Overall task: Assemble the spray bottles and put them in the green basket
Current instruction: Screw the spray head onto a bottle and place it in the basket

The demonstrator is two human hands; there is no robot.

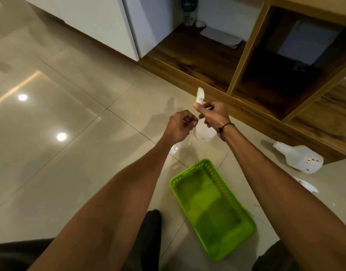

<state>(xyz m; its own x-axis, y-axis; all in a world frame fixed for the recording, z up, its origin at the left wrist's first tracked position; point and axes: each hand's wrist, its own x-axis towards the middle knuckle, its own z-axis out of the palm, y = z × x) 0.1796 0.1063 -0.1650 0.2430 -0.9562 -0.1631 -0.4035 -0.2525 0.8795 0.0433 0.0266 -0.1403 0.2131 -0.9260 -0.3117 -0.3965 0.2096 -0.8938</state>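
Observation:
My right hand [213,114] grips a white spray head [200,95] with a yellow-green edge, its nozzle end pointing up and away. My left hand [181,124] is closed beside it, fingertips pinched on what looks like the head's thin clear tube [185,121]. Just below both hands is a translucent bottle [205,132], partly hidden by my right hand; I cannot tell whether it stands on the floor or is held. The green basket [189,194] lies on the floor near my knees with nothing in it. A second translucent bottle [302,159] lies on its side at the right.
A white spray head [307,185] lies on the tiles near the fallen bottle. A wooden shelf unit [244,61] with open compartments runs along the far right. White cabinet doors [93,22] stand at the back. Glossy beige floor tiles [50,153] spread to the left.

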